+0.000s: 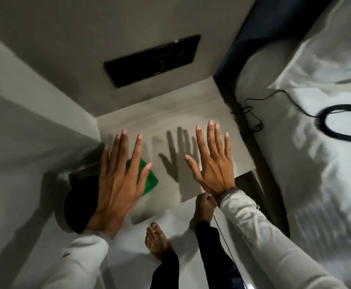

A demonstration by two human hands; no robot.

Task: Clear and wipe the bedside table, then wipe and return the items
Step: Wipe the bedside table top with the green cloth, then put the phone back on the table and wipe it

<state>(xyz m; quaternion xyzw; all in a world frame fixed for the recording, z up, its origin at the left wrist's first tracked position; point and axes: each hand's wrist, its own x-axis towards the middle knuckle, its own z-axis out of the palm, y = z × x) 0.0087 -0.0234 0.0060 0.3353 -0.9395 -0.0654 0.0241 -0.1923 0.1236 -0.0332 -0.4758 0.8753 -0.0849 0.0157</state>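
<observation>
Green cloth (149, 180) lies on worktop (191, 113) front-left, partly under left hand (116, 184), long axis running toward front-right. Left hand far nearer; right hand (212, 163) well apart. Both hands flat, fingers spread, holding nothing. Headphones (341, 126) on bed (295, 163).

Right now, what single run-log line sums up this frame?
left hand: open, flat, empty | right hand: open, flat, empty | green cloth: on bedside table, partly behind left hand | headphones: on bed
</observation>
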